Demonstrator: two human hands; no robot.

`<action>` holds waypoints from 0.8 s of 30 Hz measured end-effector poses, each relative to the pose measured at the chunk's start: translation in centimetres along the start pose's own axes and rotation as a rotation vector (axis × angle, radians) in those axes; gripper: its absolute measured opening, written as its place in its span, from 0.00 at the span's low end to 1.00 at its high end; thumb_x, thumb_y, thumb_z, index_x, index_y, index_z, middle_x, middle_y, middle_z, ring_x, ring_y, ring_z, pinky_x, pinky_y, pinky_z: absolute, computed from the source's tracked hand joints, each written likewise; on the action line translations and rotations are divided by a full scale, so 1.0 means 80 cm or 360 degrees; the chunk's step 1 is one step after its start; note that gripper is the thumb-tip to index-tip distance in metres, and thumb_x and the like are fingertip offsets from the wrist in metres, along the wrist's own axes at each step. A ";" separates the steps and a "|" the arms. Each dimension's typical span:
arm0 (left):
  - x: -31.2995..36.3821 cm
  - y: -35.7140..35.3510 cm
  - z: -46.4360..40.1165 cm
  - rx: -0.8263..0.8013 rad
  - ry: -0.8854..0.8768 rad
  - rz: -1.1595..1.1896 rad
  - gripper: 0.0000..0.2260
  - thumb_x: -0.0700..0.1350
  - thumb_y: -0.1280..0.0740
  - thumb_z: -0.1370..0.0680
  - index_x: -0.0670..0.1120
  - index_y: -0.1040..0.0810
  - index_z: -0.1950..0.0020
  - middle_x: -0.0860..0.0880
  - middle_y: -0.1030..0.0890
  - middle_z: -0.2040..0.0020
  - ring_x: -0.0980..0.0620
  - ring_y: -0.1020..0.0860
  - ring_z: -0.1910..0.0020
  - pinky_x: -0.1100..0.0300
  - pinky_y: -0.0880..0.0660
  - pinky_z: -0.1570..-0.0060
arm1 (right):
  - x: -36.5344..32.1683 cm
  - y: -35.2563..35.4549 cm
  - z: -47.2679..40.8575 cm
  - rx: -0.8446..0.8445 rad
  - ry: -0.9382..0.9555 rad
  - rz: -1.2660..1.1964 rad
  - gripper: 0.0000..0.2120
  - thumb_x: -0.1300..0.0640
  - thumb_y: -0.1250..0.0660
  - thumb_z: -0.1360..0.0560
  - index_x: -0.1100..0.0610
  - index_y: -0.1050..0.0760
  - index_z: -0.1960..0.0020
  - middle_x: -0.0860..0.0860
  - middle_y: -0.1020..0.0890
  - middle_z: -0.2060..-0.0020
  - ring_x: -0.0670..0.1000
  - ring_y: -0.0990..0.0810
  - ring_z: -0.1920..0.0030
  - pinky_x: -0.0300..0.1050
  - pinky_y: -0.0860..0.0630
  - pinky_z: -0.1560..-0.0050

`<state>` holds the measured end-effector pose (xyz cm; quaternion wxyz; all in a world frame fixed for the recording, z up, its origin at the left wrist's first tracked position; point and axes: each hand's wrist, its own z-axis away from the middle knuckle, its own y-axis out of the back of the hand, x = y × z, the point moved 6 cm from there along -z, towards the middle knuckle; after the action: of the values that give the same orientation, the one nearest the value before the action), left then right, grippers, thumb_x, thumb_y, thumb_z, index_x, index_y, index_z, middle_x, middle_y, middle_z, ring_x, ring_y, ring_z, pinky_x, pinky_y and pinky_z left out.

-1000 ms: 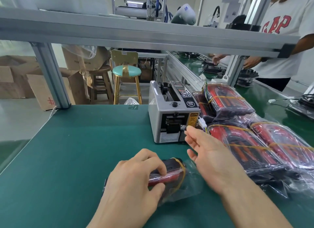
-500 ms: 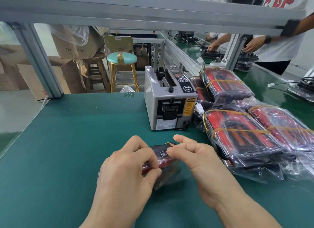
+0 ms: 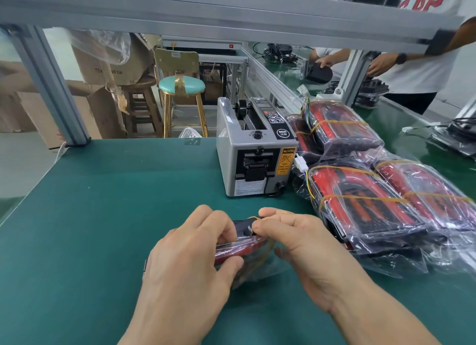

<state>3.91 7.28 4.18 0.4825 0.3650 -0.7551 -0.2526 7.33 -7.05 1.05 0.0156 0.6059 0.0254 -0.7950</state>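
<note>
A red and black part in a clear plastic bag (image 3: 247, 246), with a yellow rubber band round it, lies on the green mat (image 3: 116, 216) in front of me. My left hand (image 3: 190, 262) grips the bagged part from the left, fingers curled over its top. My right hand (image 3: 296, 244) pinches the bag's upper end, where a small pale bit shows between the fingertips. Most of the part is hidden under both hands.
A grey tape dispenser machine (image 3: 255, 149) stands just behind my hands. A pile of bagged red and black parts (image 3: 365, 190) fills the right side. An aluminium frame post (image 3: 49, 87) stands at the mat's back left. Another person (image 3: 417, 69) works at the far right.
My right hand came back from the tape dispenser to the bagged part and now pinches its upper end. My left hand kept its grip on the part.
</note>
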 end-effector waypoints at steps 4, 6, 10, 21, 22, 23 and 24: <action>-0.001 0.000 0.000 -0.0012 -0.0011 0.0003 0.18 0.43 0.19 0.41 0.57 0.24 0.61 0.59 0.28 0.60 0.51 0.25 0.69 0.49 0.24 0.69 | 0.001 -0.001 -0.001 -0.0035 -0.0049 -0.0025 0.07 0.59 0.28 0.34 0.56 0.20 0.70 0.46 0.22 0.47 0.41 0.26 0.44 0.44 0.35 0.47; -0.002 0.000 -0.001 -0.0025 -0.0005 0.0015 0.17 0.42 0.19 0.42 0.57 0.21 0.61 0.59 0.28 0.59 0.52 0.24 0.69 0.51 0.24 0.70 | 0.000 -0.002 -0.001 -0.0042 -0.0056 -0.0023 0.07 0.59 0.28 0.34 0.56 0.20 0.70 0.45 0.22 0.47 0.41 0.26 0.44 0.44 0.36 0.47; -0.002 -0.003 -0.001 -0.0052 0.0002 0.0070 0.18 0.41 0.19 0.41 0.57 0.23 0.60 0.58 0.27 0.59 0.53 0.26 0.70 0.56 0.27 0.69 | -0.001 -0.002 0.000 -0.0054 -0.0061 -0.0040 0.07 0.59 0.28 0.34 0.56 0.19 0.70 0.45 0.22 0.47 0.42 0.26 0.43 0.44 0.36 0.46; -0.002 -0.004 -0.001 -0.0004 0.0025 0.0062 0.21 0.41 0.19 0.41 0.58 0.24 0.58 0.58 0.25 0.58 0.50 0.24 0.67 0.49 0.25 0.67 | -0.001 0.000 0.000 0.0111 0.0120 0.0045 0.10 0.63 0.28 0.34 0.58 0.19 0.74 0.49 0.21 0.50 0.35 0.27 0.45 0.38 0.35 0.52; -0.001 -0.004 -0.001 -0.0004 0.0018 0.0061 0.21 0.41 0.19 0.41 0.58 0.24 0.58 0.58 0.25 0.59 0.50 0.24 0.68 0.49 0.25 0.67 | -0.002 0.000 0.000 0.0119 0.0135 0.0064 0.09 0.63 0.28 0.35 0.58 0.19 0.74 0.49 0.21 0.51 0.35 0.27 0.45 0.38 0.34 0.52; 0.000 -0.003 -0.001 0.0000 0.0011 0.0056 0.21 0.40 0.19 0.41 0.58 0.24 0.58 0.58 0.25 0.59 0.50 0.24 0.68 0.49 0.25 0.67 | -0.002 0.000 0.000 0.0122 0.0144 0.0084 0.09 0.63 0.28 0.35 0.58 0.19 0.73 0.49 0.20 0.52 0.35 0.27 0.46 0.38 0.34 0.52; 0.000 -0.003 -0.002 0.0004 0.0005 0.0047 0.21 0.40 0.19 0.41 0.58 0.24 0.58 0.58 0.25 0.60 0.50 0.24 0.68 0.49 0.25 0.67 | -0.002 0.000 -0.001 0.0124 0.0152 0.0104 0.08 0.63 0.28 0.35 0.58 0.19 0.73 0.48 0.20 0.53 0.34 0.26 0.46 0.37 0.34 0.52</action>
<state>4.10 7.13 4.06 0.4868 0.3548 -0.7600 -0.2438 7.45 -7.07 1.17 0.0168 0.6436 -0.0246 -0.7647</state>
